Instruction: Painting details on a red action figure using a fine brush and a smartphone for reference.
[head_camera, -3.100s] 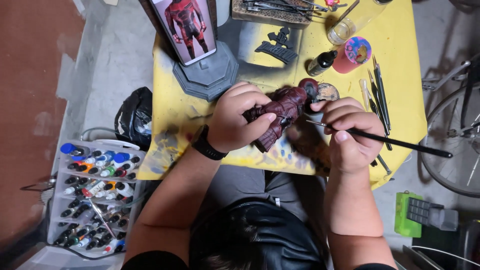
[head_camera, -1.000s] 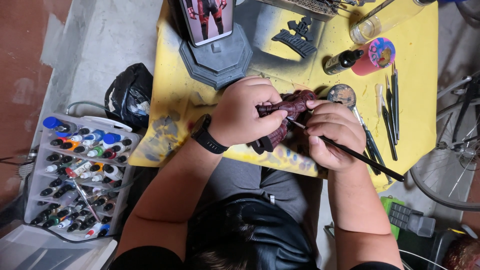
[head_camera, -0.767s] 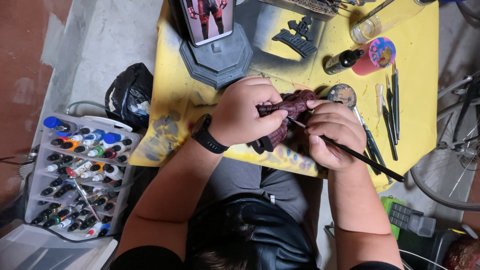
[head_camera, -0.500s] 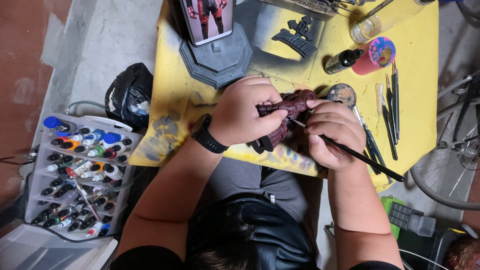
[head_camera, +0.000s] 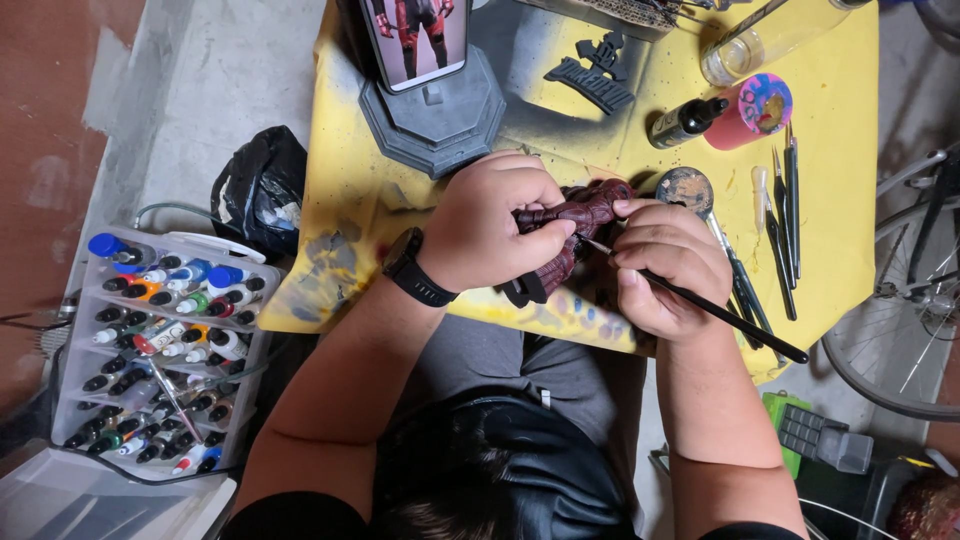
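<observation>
Clearly light and stiff, the figure (head_camera: 570, 225) sits over the yellow table's (head_camera: 840, 150) near edge, left hand (head_camera: 490, 235) gripping its body, best hold, while right hand (head_camera: 665, 265) pinches a brush (head_camera: 700, 305).

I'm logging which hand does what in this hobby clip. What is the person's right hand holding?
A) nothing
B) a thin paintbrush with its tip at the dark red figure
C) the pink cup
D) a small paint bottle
B: the right hand grips a thin black paintbrush whose tip meets the dark red figure, which the left hand holds over the yellow table.
</observation>
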